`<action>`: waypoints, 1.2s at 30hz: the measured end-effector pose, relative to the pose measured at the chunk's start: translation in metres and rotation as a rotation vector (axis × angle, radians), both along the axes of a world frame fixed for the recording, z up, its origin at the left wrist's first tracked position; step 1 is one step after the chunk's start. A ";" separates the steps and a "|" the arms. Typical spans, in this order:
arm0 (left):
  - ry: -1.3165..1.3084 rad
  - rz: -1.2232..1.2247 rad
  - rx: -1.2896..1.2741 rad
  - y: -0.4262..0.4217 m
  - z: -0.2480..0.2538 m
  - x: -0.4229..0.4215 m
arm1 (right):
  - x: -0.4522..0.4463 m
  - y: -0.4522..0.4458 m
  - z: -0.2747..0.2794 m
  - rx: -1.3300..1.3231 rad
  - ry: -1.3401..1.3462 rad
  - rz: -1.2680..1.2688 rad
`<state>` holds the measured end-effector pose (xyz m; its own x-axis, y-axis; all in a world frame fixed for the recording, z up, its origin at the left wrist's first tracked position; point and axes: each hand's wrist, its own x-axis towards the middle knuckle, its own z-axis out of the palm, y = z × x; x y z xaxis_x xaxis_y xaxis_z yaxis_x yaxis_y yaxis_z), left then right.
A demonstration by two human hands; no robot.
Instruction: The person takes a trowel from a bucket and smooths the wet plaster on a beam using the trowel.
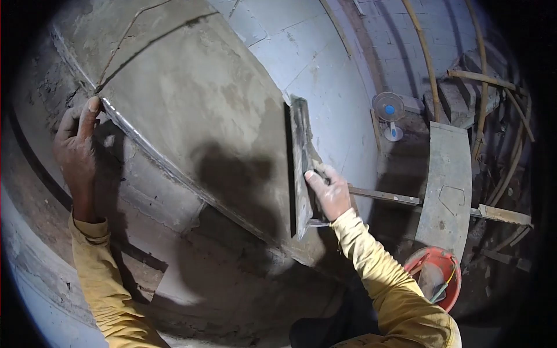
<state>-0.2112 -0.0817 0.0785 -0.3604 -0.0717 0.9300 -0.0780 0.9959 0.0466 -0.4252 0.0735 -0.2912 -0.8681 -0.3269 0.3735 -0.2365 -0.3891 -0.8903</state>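
Observation:
My right hand (332, 190) grips a long plastering float (300, 168), its face against the damp plastered surface (232, 98) near the edge beside the pale wall. On the left, my left hand (80, 142) has its fingers curled and its thumb raised to a long metal edge strip (145, 148) bordering the plaster. A thin bent wire (114, 52) rises from the strip just above that thumb. What the left fingers close on is hidden. Dark shadows of my head and arms fall across the plaster.
To the right, a plank (445, 185) lies across a wooden support (386, 195). A red bucket (452, 272) with tools inside stands below it. Farther back are a small fan (389, 107), concrete steps (455, 101) and bamboo poles (427, 58). Pale block wall (301, 35) adjoins the plaster.

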 end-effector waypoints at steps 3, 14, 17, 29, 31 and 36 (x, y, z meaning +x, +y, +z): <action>-0.007 0.027 0.011 0.002 0.001 0.003 | -0.013 -0.016 0.036 0.028 0.167 -0.083; 0.050 -0.090 -0.002 0.011 -0.005 -0.006 | -0.007 -0.015 0.230 -0.047 0.632 0.112; 0.009 -0.065 0.014 0.003 -0.001 -0.002 | -0.006 -0.016 0.183 -0.052 0.749 0.142; -0.004 -0.001 -0.048 -0.004 0.003 0.002 | -0.063 -0.036 0.218 0.010 0.817 -0.201; 0.003 0.006 -0.047 -0.005 0.002 0.002 | -0.047 -0.028 0.206 -0.020 0.880 -0.028; 0.013 0.086 -0.052 -0.001 0.003 0.003 | -0.022 -0.007 0.092 -0.013 1.074 -0.046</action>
<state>-0.2079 -0.0831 0.0813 -0.3428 -0.0537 0.9379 -0.1635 0.9865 -0.0033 -0.4472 0.0665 -0.1989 -0.0949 -0.2930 0.9514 -0.9075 -0.3674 -0.2036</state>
